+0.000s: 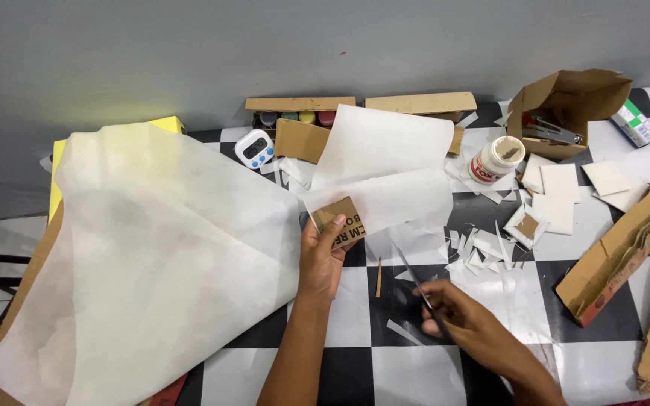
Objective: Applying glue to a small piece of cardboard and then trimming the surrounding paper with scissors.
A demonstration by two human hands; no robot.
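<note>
My left hand point(322, 254) grips a small square of brown cardboard point(342, 222) with a sheet of thin white paper point(385, 169) laid against it, the sheet standing up and folding over above the hand. My right hand point(457, 314) rests lower on the checkered tabletop point(355, 361) and holds scissors point(417, 280), whose thin dark blades point up and left toward the paper. A thin wooden stick point(378, 278) lies between the two hands.
A large white paper sheet point(152, 248) covers the left side over yellow card point(57, 177). Paper scraps point(483, 252), white squares point(562, 195), a glue jar point(495, 159), a timer point(254, 148), an open cardboard box point(566, 109) and cardboard strips point(622, 248) lie around.
</note>
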